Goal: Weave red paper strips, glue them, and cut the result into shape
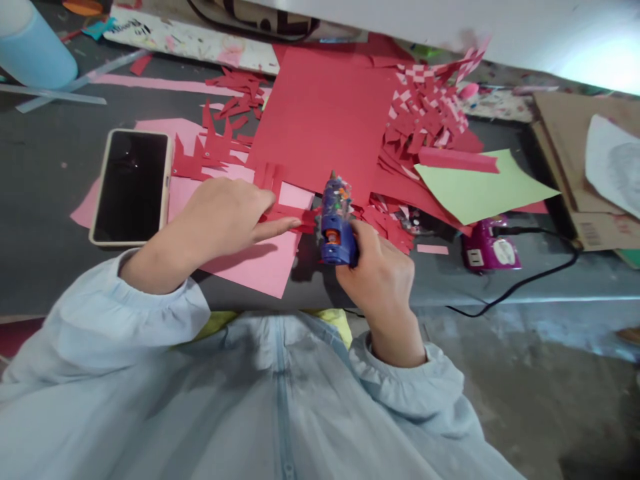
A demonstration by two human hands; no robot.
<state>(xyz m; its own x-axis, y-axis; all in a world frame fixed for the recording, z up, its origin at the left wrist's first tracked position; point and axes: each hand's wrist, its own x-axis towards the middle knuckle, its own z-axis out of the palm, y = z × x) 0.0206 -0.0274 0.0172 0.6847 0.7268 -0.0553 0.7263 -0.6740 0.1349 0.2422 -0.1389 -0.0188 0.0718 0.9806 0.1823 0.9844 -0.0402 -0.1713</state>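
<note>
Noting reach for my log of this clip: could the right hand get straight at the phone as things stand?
Probably not: the right hand is around the blue glue gun, and the left hand is between them and the phone, though nothing seems to lie on the phone.

I count one left hand (215, 217), one right hand (380, 270). One glue gun (336, 223). Left: one phone (133, 187). Far left: one blue bottle (37, 47), two translucent sticks (107, 73), one long pink strip (160, 83). Right: one short pink strip (433, 249), one green sheet (485, 183), one purple box (493, 250), one black cord (533, 231), one drawing (615, 160). Red scraps (235, 81), checkered pieces (425, 110): many, overlapping; I can't get exact count.
</note>
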